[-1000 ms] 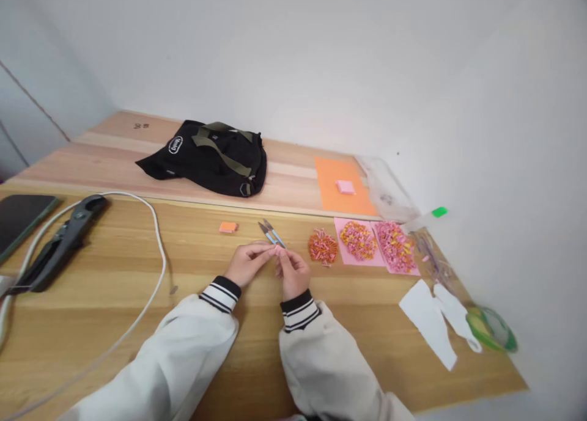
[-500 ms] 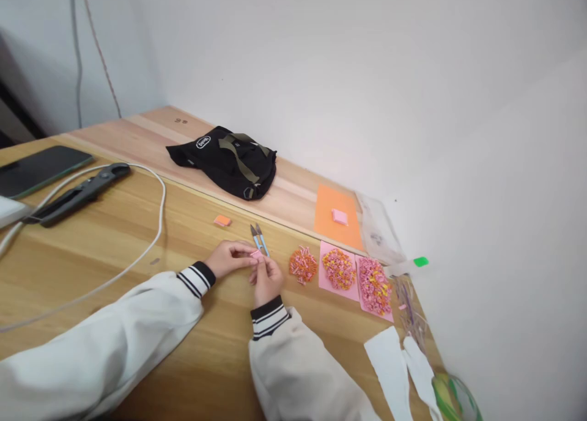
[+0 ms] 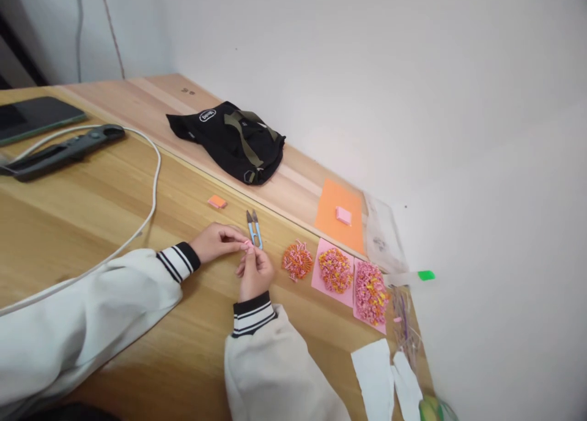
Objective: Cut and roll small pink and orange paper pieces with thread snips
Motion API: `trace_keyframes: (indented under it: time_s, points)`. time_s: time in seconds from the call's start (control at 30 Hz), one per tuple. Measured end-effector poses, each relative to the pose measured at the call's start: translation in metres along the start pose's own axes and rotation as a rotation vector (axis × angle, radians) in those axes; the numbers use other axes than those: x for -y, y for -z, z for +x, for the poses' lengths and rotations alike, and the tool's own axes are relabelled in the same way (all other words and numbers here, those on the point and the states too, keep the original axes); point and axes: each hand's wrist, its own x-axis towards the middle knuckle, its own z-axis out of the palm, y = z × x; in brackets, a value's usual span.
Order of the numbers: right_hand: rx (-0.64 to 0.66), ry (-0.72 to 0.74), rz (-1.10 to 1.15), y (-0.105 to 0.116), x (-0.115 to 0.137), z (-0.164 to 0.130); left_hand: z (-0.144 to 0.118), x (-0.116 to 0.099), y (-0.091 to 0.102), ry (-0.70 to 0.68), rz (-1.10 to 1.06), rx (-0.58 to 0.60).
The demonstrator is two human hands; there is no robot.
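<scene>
Between the fingertips of both hands is a small pink paper piece point(image 3: 248, 244), mostly covered by the fingers. My left hand point(image 3: 219, 242) pinches it from the left, and my right hand point(image 3: 255, 269) pinches it from the right and below. Just beyond the fingers lie blue-handled thread snips point(image 3: 254, 229), blades pointing away. A small stack of orange and pink paper pieces point(image 3: 217, 201) rests up and left of the hands. To the right of my right hand is a round pile of orange and pink rolled paper bits point(image 3: 297, 261).
Two pink sheets carry heaped bits: one pile point(image 3: 335, 269) and a larger pile point(image 3: 370, 291). An orange sheet point(image 3: 328, 225) bears a pink stack point(image 3: 343, 215). A black bag point(image 3: 229, 141) lies at the back. A white cable point(image 3: 155, 189), phone point(image 3: 36, 118) and dark tool point(image 3: 68, 154) are left; white paper point(image 3: 373, 375) lies right.
The camera view has shifted, so the table things sit somewhat differently in the picture. The pink piece between my fingertips looks narrower and more folded or rolled; both hands still pinch it.
</scene>
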Motion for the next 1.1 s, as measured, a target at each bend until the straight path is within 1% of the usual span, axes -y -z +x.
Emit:
trace_keyframes:
  time_s: [0.13, 0.33, 0.5, 0.67, 0.9, 1.1]
  points:
    - [-0.004, -0.001, -0.014, 0.001, 0.003, -0.001, 0.0, 0.001, 0.0, -0.005, -0.001, 0.013]
    - [0.0, 0.002, -0.029, 0.002, 0.006, -0.002, 0.0, -0.009, 0.003, -0.032, -0.007, 0.093]
    - [0.018, 0.004, -0.053, 0.003, 0.004, -0.002, 0.001, -0.008, 0.003, -0.039, -0.023, 0.072]
    - [0.039, 0.006, -0.069, 0.004, 0.003, -0.002, 0.0, -0.008, 0.002, 0.003, -0.025, 0.027]
    - [0.043, 0.006, -0.052, 0.003, 0.003, -0.002, 0.0, -0.012, 0.001, 0.032, -0.029, 0.034]
    - [0.031, 0.0, -0.032, 0.003, 0.002, -0.002, 0.001, -0.006, 0.001, 0.015, -0.023, 0.036]
